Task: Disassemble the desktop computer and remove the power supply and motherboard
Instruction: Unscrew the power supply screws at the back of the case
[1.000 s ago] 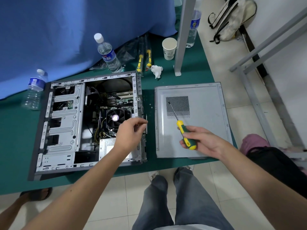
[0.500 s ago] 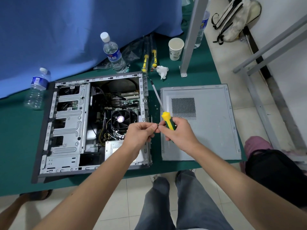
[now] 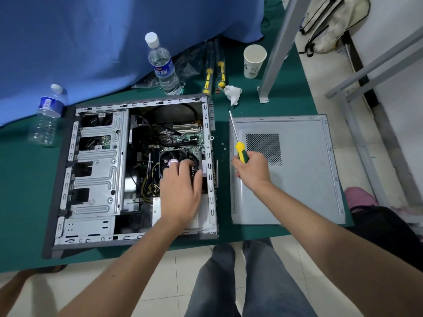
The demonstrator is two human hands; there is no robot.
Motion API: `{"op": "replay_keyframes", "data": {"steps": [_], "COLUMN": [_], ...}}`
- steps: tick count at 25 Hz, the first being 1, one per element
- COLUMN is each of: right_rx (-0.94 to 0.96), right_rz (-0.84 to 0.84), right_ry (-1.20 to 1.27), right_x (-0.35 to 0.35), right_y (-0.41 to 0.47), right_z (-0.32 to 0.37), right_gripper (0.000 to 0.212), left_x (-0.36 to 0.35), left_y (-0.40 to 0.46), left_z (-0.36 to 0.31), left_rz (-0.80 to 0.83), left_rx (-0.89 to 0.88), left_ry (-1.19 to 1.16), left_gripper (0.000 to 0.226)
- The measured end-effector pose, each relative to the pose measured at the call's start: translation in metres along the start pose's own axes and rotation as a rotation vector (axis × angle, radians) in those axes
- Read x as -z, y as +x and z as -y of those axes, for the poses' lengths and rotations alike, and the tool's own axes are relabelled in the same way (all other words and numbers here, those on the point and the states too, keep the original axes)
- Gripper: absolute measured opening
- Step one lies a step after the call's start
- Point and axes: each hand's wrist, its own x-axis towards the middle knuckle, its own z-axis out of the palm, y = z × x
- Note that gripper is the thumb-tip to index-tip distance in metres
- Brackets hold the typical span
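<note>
The open computer case (image 3: 96,179) lies on its side on the green table. Inside it I see the motherboard (image 3: 183,136), the black CPU fan (image 3: 171,159) and the silver power supply (image 3: 156,211) at the near end. My left hand (image 3: 180,188) lies flat inside the case, fingers spread over the fan and the power supply, holding nothing. My right hand (image 3: 250,170) hovers over the left edge of the removed side panel (image 3: 297,184), gripping a yellow and green screwdriver (image 3: 240,152) whose shaft points away from me.
Two water bottles (image 3: 162,65) (image 3: 47,115), a paper cup (image 3: 254,61), a crumpled tissue (image 3: 233,93) and two bagged screwdrivers (image 3: 214,76) lie behind the case. A metal post (image 3: 277,49) stands on the table. Small screws (image 3: 223,146) lie between case and panel. Blue cloth hangs at the back.
My left hand left the case's right rim and dropped flat into the case over the fan. My right hand, with the screwdriver, drew apart from the left and now sits over the panel's left edge.
</note>
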Motion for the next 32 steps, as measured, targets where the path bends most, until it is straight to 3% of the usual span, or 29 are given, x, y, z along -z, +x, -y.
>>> {"op": "replay_keyframes", "data": {"steps": [3, 11, 14, 18, 22, 26, 29, 32], "right_rx": [-0.089, -0.130, -0.069, -0.114, -0.135, -0.207, -0.218, -0.178], "right_rz": [-0.004, -0.136, -0.113, -0.007, 0.214, 0.267, 0.325, 0.368], "right_ry": [-0.144, -0.369, -0.263, 0.160, 0.218, 0.557, 0.484, 0.336], "right_x": [-0.029, -0.075, -0.066, -0.034, 0.008, 0.051, 0.079, 0.098], "right_y": [0.032, 0.068, 0.058, 0.019, -0.023, -0.059, -0.074, -0.080], "right_z": [-0.004, -0.024, -0.028, -0.049, -0.078, -0.101, -0.120, -0.136], "right_gripper": [0.016, 0.021, 0.018, 0.008, 0.023, 0.023, 0.013, 0.015], "left_x": [-0.015, -0.024, -0.024, -0.024, -0.023, -0.019, -0.028, -0.039], "left_y": [-0.001, 0.001, 0.001, -0.001, -0.004, -0.007, -0.027, -0.047], "left_z": [0.018, 0.026, 0.025, 0.024, 0.023, 0.016, 0.005, 0.000], "left_rz": [0.101, 0.007, 0.035, 0.027, 0.044, 0.056, 0.036, 0.000], "left_rx": [0.001, -0.058, -0.067, -0.065, -0.082, -0.052, 0.051, 0.042], "left_ry": [0.241, 0.232, 0.223, 0.228, 0.193, 0.233, 0.306, 0.345], "left_gripper": [0.049, 0.045, 0.047, 0.047, 0.056, 0.066, 0.066, 0.055]}}
